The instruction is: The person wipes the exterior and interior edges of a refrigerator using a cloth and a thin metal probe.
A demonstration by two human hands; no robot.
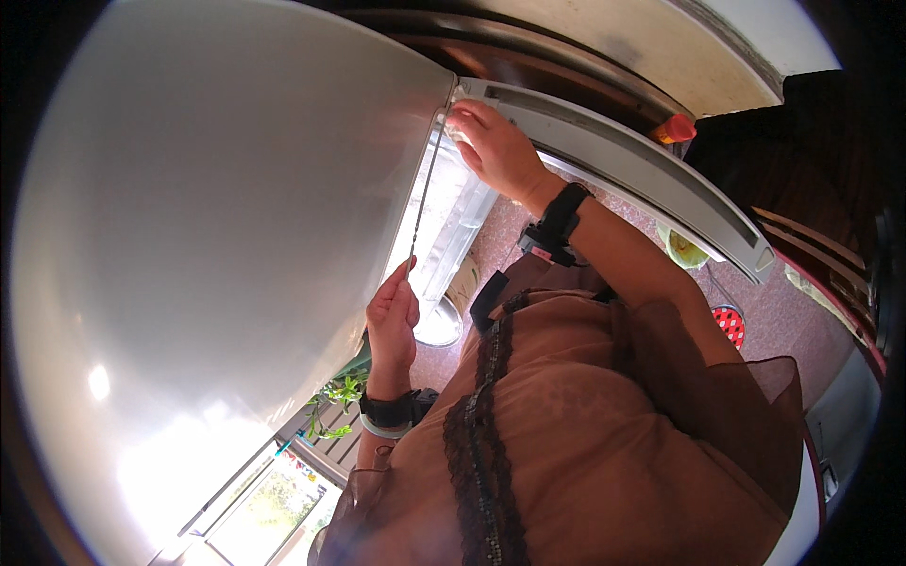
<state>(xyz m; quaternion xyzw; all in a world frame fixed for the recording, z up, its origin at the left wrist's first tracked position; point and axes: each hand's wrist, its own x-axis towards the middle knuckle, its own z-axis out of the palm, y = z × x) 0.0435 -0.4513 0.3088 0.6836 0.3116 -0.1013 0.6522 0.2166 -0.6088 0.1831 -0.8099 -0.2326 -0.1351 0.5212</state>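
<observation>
A large silver-grey refrigerator panel (233,198) fills the left of the head view. Beside it a lower door (616,152) stands swung out, its grooved top edge facing up. Near the hinge corner, my right hand (495,145) pinches a crumpled white cloth or tissue (456,131) against the frame. My left hand (393,311) has thumb and fingers on the lower end of a thin grey strip (425,191), which looks like a door seal, along the panel's edge. Below the strip a bright, lit interior (432,187) shows in part.
A red-capped container (672,129) stands behind the open door. On the speckled floor (786,311) are a pale green container (683,247) and a red patterned round item (729,325). A leafy plant (343,393) and a bright window (269,509) lie at lower left.
</observation>
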